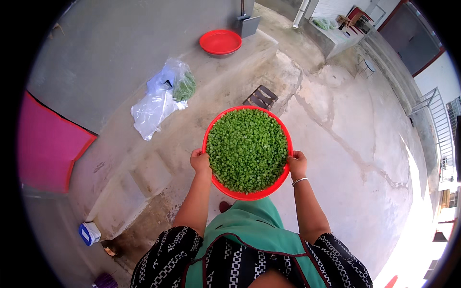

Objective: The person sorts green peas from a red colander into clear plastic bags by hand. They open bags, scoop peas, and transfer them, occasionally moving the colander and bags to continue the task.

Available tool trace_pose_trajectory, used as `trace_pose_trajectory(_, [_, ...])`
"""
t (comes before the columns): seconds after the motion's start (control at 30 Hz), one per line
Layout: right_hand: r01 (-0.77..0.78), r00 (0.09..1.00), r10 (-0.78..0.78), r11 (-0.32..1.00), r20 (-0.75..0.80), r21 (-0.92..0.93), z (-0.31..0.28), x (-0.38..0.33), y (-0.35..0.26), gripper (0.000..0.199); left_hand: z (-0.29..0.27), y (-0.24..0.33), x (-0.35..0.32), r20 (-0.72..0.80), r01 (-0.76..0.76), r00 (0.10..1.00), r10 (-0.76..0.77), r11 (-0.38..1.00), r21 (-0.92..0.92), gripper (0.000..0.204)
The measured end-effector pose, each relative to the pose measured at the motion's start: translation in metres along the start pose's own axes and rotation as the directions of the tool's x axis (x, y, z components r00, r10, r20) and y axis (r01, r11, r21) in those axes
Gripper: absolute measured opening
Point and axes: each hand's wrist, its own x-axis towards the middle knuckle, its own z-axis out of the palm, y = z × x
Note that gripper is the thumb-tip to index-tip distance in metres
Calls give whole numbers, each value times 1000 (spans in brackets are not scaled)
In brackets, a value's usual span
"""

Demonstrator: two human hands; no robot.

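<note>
A round red basin [256, 196] is held up in front of me, filled nearly to its rim with chopped green vegetable pieces [247, 150]. My left hand [200, 161] is closed on the basin's left edge. On the opposite edge my right hand [297, 164] grips the rim, a light bangle at its wrist. The basin hangs level over the concrete, its far rim overlapping the view of a small dark stool [260, 97]. Fingers under the rim are hidden on both sides.
Along the grey wall lie clear plastic bags with greens [184, 87], and a red basin [220, 42] beyond them. Concrete steps [144, 173] drop down on the left. A white and blue container [90, 234] stands lower left. A round stool [366, 67] is far right, near a raised ledge [331, 42].
</note>
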Motion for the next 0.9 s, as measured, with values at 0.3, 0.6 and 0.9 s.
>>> trace_pose_trajectory(0.3, [65,996,-62,997,71,-37,182,271,-147,15,191,91,246,-54,-57,997,54,997,-53,28])
trace_pose_trajectory(0.6, [147,984,-135,983,112,-107,288,385,-214,17,247,135,363,-101,-30,995,16,990,-138,30])
trace_pose_trajectory(0.9, [129,974,-128,992,188,5,344,472,-246,17,304,151,428,-167,-78,984,62,993,-91,29])
